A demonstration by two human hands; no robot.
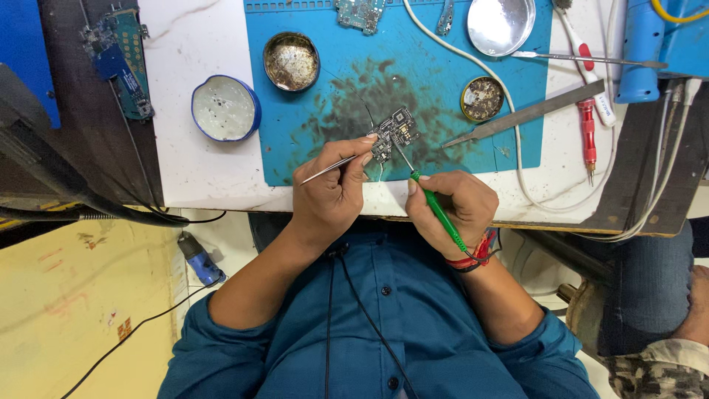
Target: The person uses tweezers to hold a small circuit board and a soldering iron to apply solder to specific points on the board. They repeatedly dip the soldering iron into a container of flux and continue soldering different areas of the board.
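Note:
A small dark circuit board [395,133] lies on the stained blue work mat [473,140]. My left hand [332,188] grips thin metal tweezers [329,170] whose tips press on the board's near edge. My right hand [450,207] holds a green-handled soldering iron [437,210] like a pen, its thin tip touching the board from the right. Both hands rest at the table's front edge, close together.
On the mat stand a round tin of flux [291,61], a smaller brass-wool tin [482,98] and a shiny metal dish [501,24]. A blue-rimmed bowl [224,108], large tweezers [528,112], a red screwdriver [587,137], white cables and another circuit board [118,59] lie around.

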